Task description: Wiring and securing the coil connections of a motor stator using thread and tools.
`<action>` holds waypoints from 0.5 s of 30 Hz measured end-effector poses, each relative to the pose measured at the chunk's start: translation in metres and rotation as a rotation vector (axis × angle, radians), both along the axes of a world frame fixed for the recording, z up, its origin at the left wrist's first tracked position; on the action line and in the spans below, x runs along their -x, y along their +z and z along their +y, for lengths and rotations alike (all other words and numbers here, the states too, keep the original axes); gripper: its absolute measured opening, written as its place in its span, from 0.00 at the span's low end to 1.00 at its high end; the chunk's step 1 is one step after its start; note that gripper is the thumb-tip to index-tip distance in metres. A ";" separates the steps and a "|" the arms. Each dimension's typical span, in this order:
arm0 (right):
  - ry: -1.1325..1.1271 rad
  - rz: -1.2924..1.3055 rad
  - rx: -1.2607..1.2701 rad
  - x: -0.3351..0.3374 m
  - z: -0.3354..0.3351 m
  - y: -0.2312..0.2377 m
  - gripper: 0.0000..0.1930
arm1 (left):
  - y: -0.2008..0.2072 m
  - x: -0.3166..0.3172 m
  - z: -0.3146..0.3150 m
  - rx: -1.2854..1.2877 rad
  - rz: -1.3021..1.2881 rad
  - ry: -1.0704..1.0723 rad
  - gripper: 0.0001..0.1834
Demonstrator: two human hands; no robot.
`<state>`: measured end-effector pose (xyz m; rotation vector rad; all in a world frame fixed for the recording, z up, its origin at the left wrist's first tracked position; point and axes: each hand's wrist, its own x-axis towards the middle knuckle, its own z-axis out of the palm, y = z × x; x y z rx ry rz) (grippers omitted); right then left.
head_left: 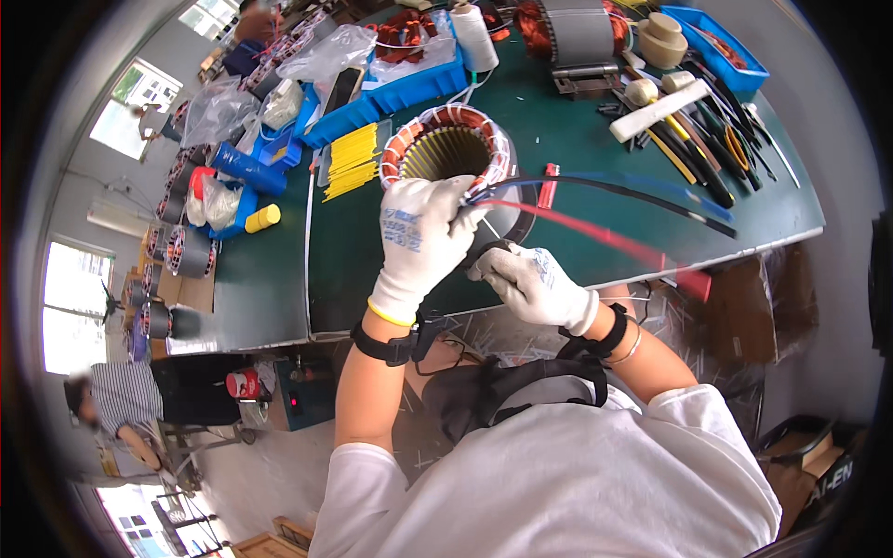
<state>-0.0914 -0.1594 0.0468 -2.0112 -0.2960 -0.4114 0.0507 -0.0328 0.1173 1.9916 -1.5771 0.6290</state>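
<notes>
A motor stator [499, 153] stands on the green bench, its copper windings laced with white cord around the bore. My left hand [416, 237], in a white glove, is closed at the near rim, where the wire leads [530, 179] come out between its fingers. These leads, in black, blue and red sleeves, stretch to the right; the red one is blurred. Just below and to the right, my gloved right hand [539, 286] is closed, its fingertips by a dark piece and a thin pale line running up toward the left hand. What it grips is mostly hidden.
Yellow strips [353, 162] lie left of the stator, near blue bins [386, 98]. A red object [549, 186] lies to its right. Pliers, a white block [660, 111] and other tools crowd the right side. Another wound stator [575, 35] and a white thread spool [474, 37] stand behind.
</notes>
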 end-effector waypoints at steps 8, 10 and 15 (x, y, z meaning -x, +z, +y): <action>-0.810 0.320 0.259 0.042 -0.072 0.026 0.18 | -0.008 -0.017 0.008 0.018 0.004 -0.081 0.15; -0.794 0.184 0.295 0.029 -0.059 0.019 0.23 | -0.009 -0.018 0.009 -0.034 0.161 -0.068 0.16; -0.617 -0.218 0.146 -0.001 -0.020 0.005 0.22 | -0.008 -0.023 0.010 -0.012 -0.029 -0.073 0.19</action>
